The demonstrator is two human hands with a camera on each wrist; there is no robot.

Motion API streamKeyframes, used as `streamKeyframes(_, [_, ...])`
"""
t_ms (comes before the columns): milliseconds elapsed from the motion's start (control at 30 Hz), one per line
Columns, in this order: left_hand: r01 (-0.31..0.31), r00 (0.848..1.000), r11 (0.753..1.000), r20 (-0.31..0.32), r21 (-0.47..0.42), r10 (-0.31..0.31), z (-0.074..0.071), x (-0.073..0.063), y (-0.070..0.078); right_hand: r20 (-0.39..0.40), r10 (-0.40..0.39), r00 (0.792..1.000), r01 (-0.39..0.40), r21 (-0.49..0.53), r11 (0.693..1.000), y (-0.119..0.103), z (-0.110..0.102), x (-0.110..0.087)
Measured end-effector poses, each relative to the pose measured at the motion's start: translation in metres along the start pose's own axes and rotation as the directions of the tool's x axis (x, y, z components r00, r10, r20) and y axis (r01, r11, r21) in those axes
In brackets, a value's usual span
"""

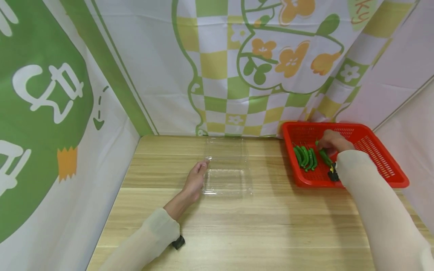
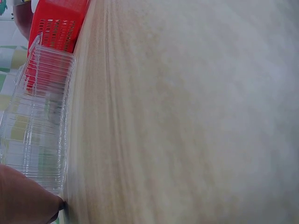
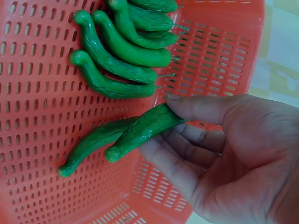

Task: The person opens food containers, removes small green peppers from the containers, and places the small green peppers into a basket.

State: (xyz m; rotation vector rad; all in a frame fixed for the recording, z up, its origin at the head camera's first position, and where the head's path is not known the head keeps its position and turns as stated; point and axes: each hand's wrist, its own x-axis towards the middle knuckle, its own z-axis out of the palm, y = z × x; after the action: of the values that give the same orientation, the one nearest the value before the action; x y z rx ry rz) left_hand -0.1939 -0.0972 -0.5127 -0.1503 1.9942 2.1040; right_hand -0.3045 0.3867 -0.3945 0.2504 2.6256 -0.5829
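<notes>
A clear plastic clamshell box (image 1: 225, 182) lies opened out on the wooden table, its lid part (image 1: 225, 148) toward the back. My left hand (image 1: 194, 182) holds the box's left edge; in the left wrist view its thumb (image 2: 23, 196) is at the rim. Over at the right, my right hand (image 3: 243, 144) reaches into a red slotted basket (image 1: 376, 154) and pinches a green chili pepper (image 3: 145, 129) between thumb and fingers. Another green pepper (image 3: 88, 142) shows partly behind the pinched one. Several more green peppers (image 3: 126, 44) lie side by side on the basket floor.
The wooden table (image 1: 210, 233) ends at the back against a patterned cloth (image 1: 213, 71). A white and green cloth wall (image 1: 112, 150) borders its left side. The basket stands at the back right. Small black pieces sit at both sleeve cuffs.
</notes>
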Motion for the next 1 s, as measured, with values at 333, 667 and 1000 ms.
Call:
streamKeyframes(333, [-0.003, 1.0, 1.0, -0.002, 0.004, 0.003, 0.0001, 0.0006, -0.0008, 0.021, 0.013, 1.0, -0.013, -0.023, 1.0, 0.0046, 0.0067, 0.002])
streamKeyframes(667, [-0.001, 1.0, 1.0, 0.0, 0.005, 0.001, 0.0001, 0.0005, 0.0001, 0.018, 0.04, 0.999, -0.04, -0.043, 0.998, 0.0066, 0.007, 0.0037])
streamKeyframes(1000, [-0.012, 1.0, 1.0, -0.005, 0.004, 0.012, 0.0005, 0.0004, -0.0004, 0.035, 0.073, 0.997, -0.074, 0.041, 0.996, 0.0058, 0.0062, 0.0007])
